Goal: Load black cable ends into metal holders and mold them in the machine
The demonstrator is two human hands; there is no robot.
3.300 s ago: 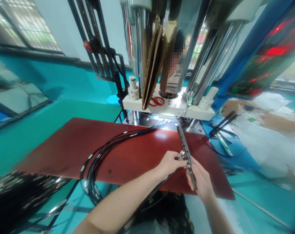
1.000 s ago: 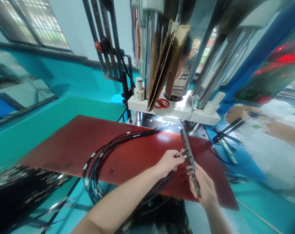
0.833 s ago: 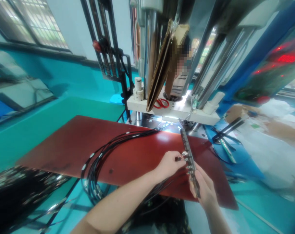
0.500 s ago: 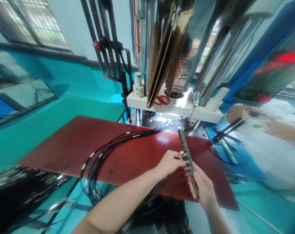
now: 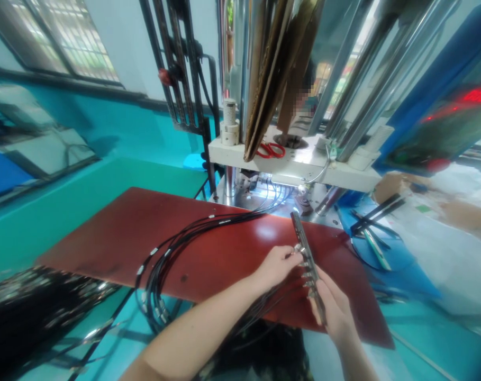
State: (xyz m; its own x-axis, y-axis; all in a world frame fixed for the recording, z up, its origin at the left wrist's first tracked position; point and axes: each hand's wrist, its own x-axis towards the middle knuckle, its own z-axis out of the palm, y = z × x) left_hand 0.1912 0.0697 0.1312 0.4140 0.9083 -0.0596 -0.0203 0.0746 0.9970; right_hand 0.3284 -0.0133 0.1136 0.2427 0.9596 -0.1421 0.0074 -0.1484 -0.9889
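Note:
My right hand (image 5: pixel 336 302) grips a long narrow metal bar (image 5: pixel 300 233), held at a slant above the reddish-brown board (image 5: pixel 105 233). Several small metal connectors sit in a row along the bar's left side, with thin black cables running down from them. My left hand (image 5: pixel 278 265) is closed in a pinch on a cable connector (image 5: pixel 299 247) at the bar's upper middle. The exact fit of that connector in the bar is hidden by my fingers. A bundle of black cables (image 5: pixel 192 228) with white tags curves across the board into the lit press.
Beyond the board stands a press with a white plate (image 5: pixel 343 177), carrying red-handled scissors (image 5: pixel 271 150) and cardboard (image 5: pixel 266 90). On the right are tools on a blue surface (image 5: pixel 415 275) and plastic bags (image 5: pixel 442 248). A dark cable pile (image 5: pixel 34 323) lies left.
The view has shifted slightly, so the press sits a little higher and further right. Both hands stay at the bar, with the left fingers moved only slightly at the connector.

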